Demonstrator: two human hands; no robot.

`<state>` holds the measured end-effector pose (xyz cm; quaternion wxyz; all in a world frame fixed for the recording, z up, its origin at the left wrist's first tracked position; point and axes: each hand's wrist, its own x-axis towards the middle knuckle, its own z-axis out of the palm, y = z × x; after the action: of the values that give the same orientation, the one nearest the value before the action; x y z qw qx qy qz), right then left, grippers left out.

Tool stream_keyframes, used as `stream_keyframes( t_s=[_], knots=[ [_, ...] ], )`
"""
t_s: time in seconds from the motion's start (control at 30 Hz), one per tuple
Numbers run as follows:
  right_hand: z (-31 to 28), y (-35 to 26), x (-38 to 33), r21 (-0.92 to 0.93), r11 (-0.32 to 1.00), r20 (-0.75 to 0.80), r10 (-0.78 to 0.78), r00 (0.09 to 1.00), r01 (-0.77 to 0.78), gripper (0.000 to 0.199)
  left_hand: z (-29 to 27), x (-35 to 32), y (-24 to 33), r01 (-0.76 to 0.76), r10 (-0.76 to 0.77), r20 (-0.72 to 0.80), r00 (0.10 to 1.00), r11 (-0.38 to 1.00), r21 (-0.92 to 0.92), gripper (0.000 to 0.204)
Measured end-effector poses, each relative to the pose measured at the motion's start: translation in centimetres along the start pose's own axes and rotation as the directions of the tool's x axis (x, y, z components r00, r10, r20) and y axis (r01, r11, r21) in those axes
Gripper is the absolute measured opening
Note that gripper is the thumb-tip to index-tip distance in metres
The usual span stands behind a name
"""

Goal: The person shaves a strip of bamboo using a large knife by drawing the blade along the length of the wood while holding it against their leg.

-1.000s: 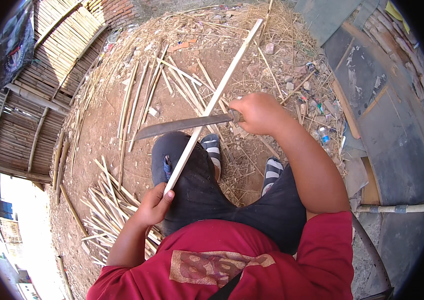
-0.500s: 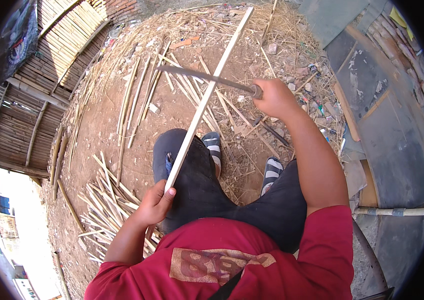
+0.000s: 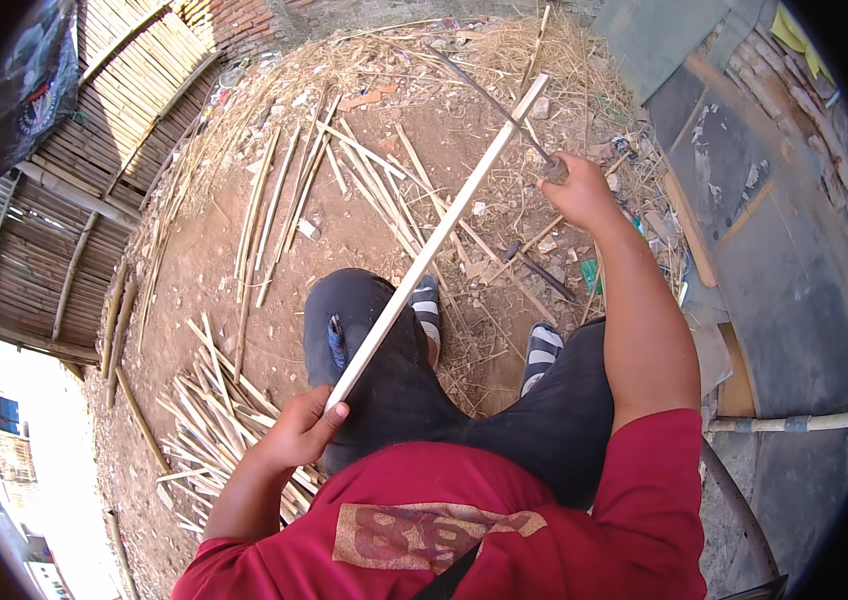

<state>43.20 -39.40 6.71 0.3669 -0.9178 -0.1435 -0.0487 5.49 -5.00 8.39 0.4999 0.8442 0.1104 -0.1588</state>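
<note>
My left hand (image 3: 306, 428) is closed around the near end of a long, pale bamboo strip (image 3: 434, 245), beside my left thigh. The strip slants up and away to the right, over my left knee. In my right hand (image 3: 582, 197), the fingers are wrapped round the handle of a machete (image 3: 484, 92). Its dark, narrow blade points far left and crosses the strip close to the far end. Whether the edge touches the strip, I cannot tell.
A heap of cut strips (image 3: 219, 420) lies on the dirt to my left. More loose strips (image 3: 289, 200) are spread ahead. A dark, hammer-like tool (image 3: 544, 272) rests beyond my feet. Grey sheets (image 3: 789, 290) line the right side; a bamboo wall (image 3: 39, 240) stands at left.
My right hand has moved slightly right, and the machete has swung from nearly level to pointing far left, now crossing closer to the strip's far end. The strip tilts further right.
</note>
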Motion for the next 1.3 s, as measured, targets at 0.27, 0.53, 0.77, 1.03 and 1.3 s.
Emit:
stream_keyframes(
  t_s=[0.27, 0.53, 0.77, 1.03, 1.3],
  knots=[
    [-2.1, 3.3, 0.5, 0.138, 0.990, -0.009, 0.032, 0.999, -0.030, 0.045, -2.2, -2.2, -0.8, 0.036, -0.061, -0.140, 0.988, 0.984, -0.175, 0.031],
    [-0.8, 11.6, 2.0, 0.650, 0.692, -0.020, 0.428, 0.903, -0.314, 0.018, -6.0, -5.6, -11.0, 0.186, -0.144, -0.631, 0.763, 0.983, 0.001, 0.035],
    [-0.7, 15.5, 2.0, 0.777, 0.409, 0.164, 0.601, 0.782, -0.478, 0.032, -0.5, -11.4, -23.9, 0.532, -0.438, -0.763, 0.475, 0.834, -0.147, 0.046],
    [-1.5, 15.2, 1.4, 0.757, 0.439, 0.163, 0.592, 0.790, -0.485, 0.030, -2.3, -16.4, -31.7, 0.776, -0.558, -0.825, 0.090, 0.559, -0.293, 0.077],
    [-1.9, 14.4, 1.0, 0.603, 0.668, 0.024, 0.531, 0.847, -0.436, 0.024, 0.1, -17.5, -34.8, 0.783, -0.537, -0.841, 0.058, 0.547, -0.295, 0.086]
  ],
)
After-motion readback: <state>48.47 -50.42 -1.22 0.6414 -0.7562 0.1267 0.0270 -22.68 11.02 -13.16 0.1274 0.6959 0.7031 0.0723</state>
